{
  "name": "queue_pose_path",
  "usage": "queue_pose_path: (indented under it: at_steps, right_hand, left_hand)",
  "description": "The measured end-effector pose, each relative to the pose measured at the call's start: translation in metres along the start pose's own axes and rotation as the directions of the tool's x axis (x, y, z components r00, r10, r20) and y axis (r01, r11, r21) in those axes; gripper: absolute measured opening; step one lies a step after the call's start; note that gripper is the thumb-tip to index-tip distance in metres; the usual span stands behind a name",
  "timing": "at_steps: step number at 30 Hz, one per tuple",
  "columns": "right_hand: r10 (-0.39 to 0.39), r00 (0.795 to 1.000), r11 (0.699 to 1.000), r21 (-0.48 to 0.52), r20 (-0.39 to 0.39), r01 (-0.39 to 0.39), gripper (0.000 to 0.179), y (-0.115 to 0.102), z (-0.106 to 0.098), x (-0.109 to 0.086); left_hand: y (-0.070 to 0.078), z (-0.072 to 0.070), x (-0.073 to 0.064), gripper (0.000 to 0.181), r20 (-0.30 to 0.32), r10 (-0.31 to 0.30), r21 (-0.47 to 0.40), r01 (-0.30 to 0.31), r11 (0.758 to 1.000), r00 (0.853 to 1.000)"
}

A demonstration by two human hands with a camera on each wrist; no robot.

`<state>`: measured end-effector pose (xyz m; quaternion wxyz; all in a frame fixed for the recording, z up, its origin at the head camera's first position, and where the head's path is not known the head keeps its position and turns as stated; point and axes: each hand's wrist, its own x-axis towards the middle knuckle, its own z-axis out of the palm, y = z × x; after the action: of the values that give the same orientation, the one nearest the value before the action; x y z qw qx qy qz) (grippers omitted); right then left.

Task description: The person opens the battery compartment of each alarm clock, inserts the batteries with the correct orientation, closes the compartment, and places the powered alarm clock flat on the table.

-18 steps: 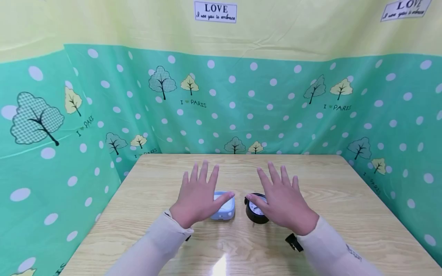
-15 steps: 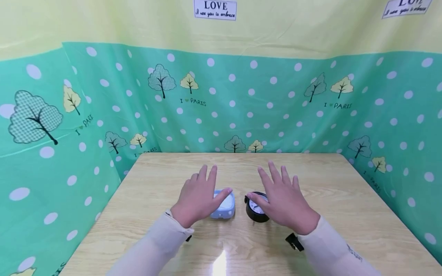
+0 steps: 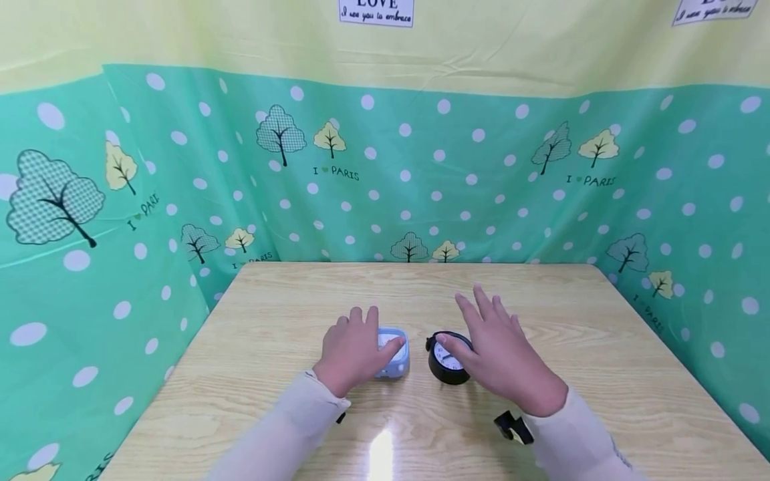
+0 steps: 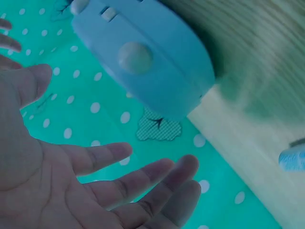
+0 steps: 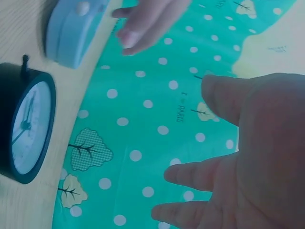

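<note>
A light blue alarm clock (image 3: 394, 369) with rounded corners lies on the table, its face partly hidden by my left hand (image 3: 353, 351). In the left wrist view this blue clock (image 4: 147, 52) shows its side and a round white knob, apart from my bent fingers. A round black alarm clock (image 3: 448, 372) lies to its right, with a white dial and dark hands. Over its right edge hovers my right hand (image 3: 502, 354), fingers spread and holding nothing. The right wrist view shows the black clock (image 5: 26, 124) clear of that hand.
The wooden table (image 3: 283, 287) is enclosed by a green dotted cloth (image 3: 439, 180) at the back and sides. Black wrist straps (image 3: 513, 427) show by the sleeves. A small pale blue shape (image 4: 293, 158) at the left wrist view's edge is unclear.
My left hand has moved slightly right and nearer the blue clock, its fingers bending. My right hand has turned a little and shifted slightly right. The head view has tilted downward.
</note>
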<state>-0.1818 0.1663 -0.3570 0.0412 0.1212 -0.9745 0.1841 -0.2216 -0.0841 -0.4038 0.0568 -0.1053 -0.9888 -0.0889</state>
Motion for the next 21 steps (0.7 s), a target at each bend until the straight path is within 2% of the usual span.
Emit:
queue_pose_path:
  at_steps: [4, 9, 16, 21]
  right_hand:
    - [-0.006, 1.0, 1.0, 0.022, 0.016, 0.005, 0.093, 0.0, 0.0, -0.001]
    - [-0.02, 0.999, 0.999, 0.041, 0.035, 0.018, 0.087, 0.001, 0.001, 0.002]
    - [-0.014, 0.998, 0.999, 0.054, 0.069, 0.01, 0.082, 0.005, 0.008, 0.004]
    - [-0.028, 0.996, 0.999, 0.036, 0.085, 0.025, 0.081, 0.003, 0.006, 0.008]
  left_hand:
    - [0.001, 0.008, 0.003, 0.088, 0.026, -0.027, 0.012, 0.027, 1.0, 0.999]
    - [0.002, 0.015, 0.006, 0.092, 0.041, -0.065, 0.026, 0.064, 0.998, 0.997]
    - [0.005, 0.022, 0.007, 0.096, 0.061, -0.067, 0.065, 0.063, 0.996, 0.996]
    - [0.008, 0.022, 0.008, 0.1, 0.067, -0.078, 0.089, 0.071, 0.993, 0.995]
